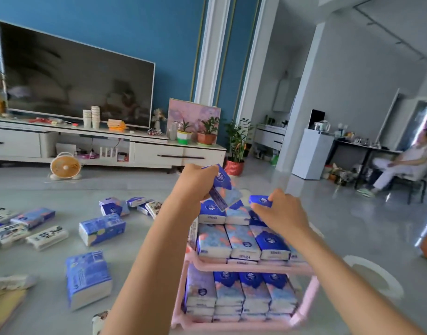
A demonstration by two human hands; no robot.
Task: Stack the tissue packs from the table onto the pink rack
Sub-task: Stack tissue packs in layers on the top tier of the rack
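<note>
Your left hand (pixel 195 182) grips a tilted tissue pack (pixel 223 187) and your right hand (pixel 280 211) pinches a small pack (pixel 261 200) over the nearly full pink rack (pixel 306 298), many loose packs (pixel 101 228) left to move, lying on the floor (pixel 140 189) at left.

Bright living room, blue wall (pixel 111 20).
A dark TV (pixel 77 78) hangs above a white cabinet (pixel 159 153) with potted plants (pixel 209 128) at its end; a fan (pixel 65 168) sits on the glossy grey floor (pixel 352 226).

Bare left hand (pixel 196 184), bare right hand (pixel 281 215)
</note>
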